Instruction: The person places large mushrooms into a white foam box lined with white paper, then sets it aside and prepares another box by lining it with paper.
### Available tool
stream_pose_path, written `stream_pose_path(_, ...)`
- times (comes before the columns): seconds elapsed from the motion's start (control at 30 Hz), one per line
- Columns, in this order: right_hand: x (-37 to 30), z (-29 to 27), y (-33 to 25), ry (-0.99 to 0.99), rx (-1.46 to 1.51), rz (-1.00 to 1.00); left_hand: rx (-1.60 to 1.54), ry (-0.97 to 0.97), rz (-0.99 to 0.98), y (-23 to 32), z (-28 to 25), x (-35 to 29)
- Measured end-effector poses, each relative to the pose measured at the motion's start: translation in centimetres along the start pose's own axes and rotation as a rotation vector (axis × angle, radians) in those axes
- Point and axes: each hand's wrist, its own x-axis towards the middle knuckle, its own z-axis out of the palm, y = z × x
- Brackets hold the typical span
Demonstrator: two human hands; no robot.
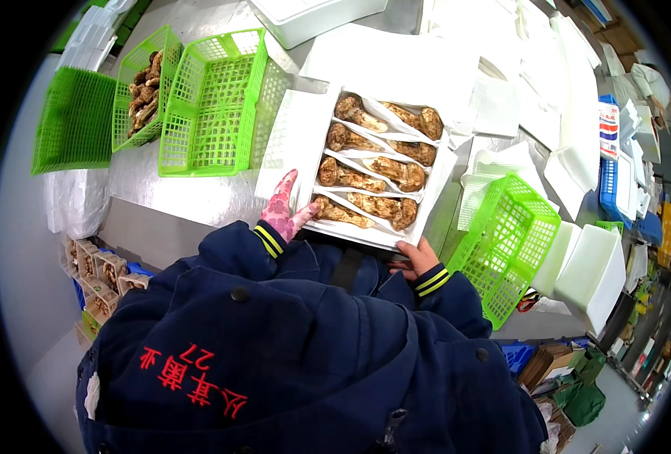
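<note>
The tabletop [133,180] is of grey metal, and bright light reflects on its surface. At the left there stands a plain, pale wall [27,253]. A grey floor [619,415] shows at the lower right. Toward the right edge, the room looks darker.

Bright light, washed-out glare on the white sheets [381,57], curved edges, black fisheye rim.
</note>
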Motion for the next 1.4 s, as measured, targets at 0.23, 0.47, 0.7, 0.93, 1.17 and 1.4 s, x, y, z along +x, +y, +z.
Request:
stream_pose_path(0.23,-0.3,-4.0,1.6,0.011,0.293,-0.085,-0.339,0.154,-0.168,-5.6,0.3,1.4)
stream_pose_path(0.47,11.5,-9.8,2.8,0.39,0.423,-0.524,0.69,0.234,-0.349,-7.7,-0.9,5.2)
stream_pose_path(0.7,-3.0,1.1,-4.9,0.074,0.097,-1.057,0.484,0.076,-0.379,-7.7,-1.8,7.1)
stream_pose_path(0.93,1.9,10.4,-7.4,-0.219,-0.883,-1.324,-0.038,0.124,-0.099,-2.1,-5.2,4.6)
stream_pose_path(1.17,1.0,5.1,-12.4,0.563,-1.22,-1.559,-0.688,-0.189,-0.097,12.2,-9.0,1.7)
stream_pose_path(1.4,1.2,1.2,-11.1,0.481,-0.907,-1.359,-0.198,-0.283,0.623,12.7,5.7,3.9)
